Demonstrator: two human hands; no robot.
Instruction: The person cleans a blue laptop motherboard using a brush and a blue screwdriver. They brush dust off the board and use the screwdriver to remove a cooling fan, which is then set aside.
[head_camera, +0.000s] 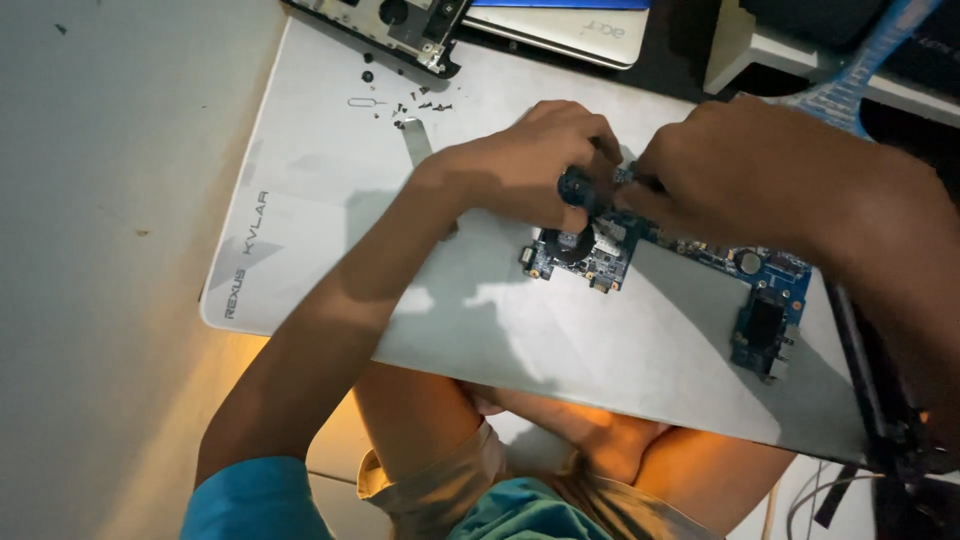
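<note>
Head view: board (760, 285), blue and bare, lies flat on a white mat (300, 170) across the person's lap, already out of its casing. Loose screws (420, 103) sit scattered near the mat's far edge, so much of the stripping looks done; the dark round part (575, 187) at the board's upper left looks like the piece in hand. Left hand (530, 160) has its grip closed around that part. Right hand (730, 165) presses beside it, fingers curled; what it holds I cannot tell. Opened casing (400, 25) lies beyond the mat.
</note>
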